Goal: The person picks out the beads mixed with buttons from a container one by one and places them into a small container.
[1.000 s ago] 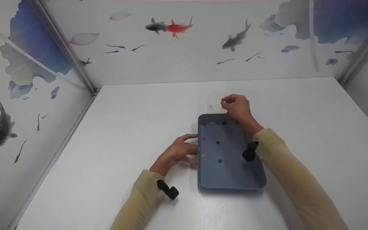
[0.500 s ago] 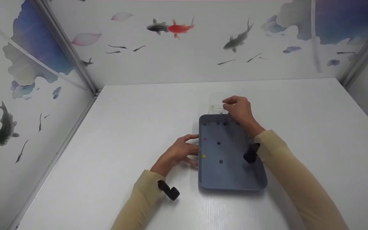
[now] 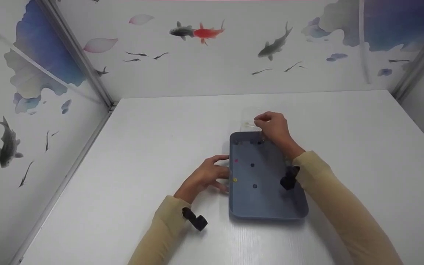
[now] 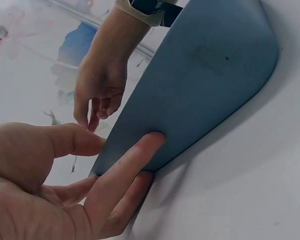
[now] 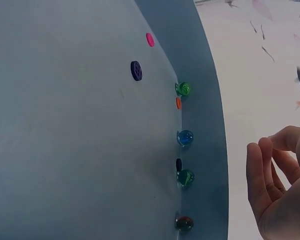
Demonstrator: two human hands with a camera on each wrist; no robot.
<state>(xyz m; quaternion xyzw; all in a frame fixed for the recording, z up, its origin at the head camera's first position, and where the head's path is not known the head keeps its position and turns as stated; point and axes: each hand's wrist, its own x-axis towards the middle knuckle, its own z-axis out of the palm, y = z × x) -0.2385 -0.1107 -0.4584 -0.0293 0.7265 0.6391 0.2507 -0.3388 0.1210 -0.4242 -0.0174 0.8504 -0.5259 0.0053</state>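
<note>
A blue-grey tray (image 3: 267, 198) stands lengthwise before me. My left hand (image 3: 208, 173) touches its left wall with extended fingers, seen close in the left wrist view. Beyond the far wall, my right hand (image 3: 275, 127) hovers at a faint clear container (image 3: 250, 110), thumb close to the fingertips. Nothing shows between those fingers in the right wrist view. Along the tray's far wall lie a green marble (image 5: 184, 89), a blue marble (image 5: 185, 137) and other marbles. Buttons lie about inside: a pink button (image 3: 236, 161), a yellow button (image 3: 235, 180) and dark ones.
White tabletop (image 3: 153, 147) surrounds the tray. Panels printed with fish rise at the back and left. A black wrist camera (image 3: 289, 178) on the right sleeve hangs over the tray's right side.
A second ago a small dark reddish thing showed at my right fingertips; now none is visible there. Those fingers parted slightly, then drew closer. My left hand stays against the tray.
</note>
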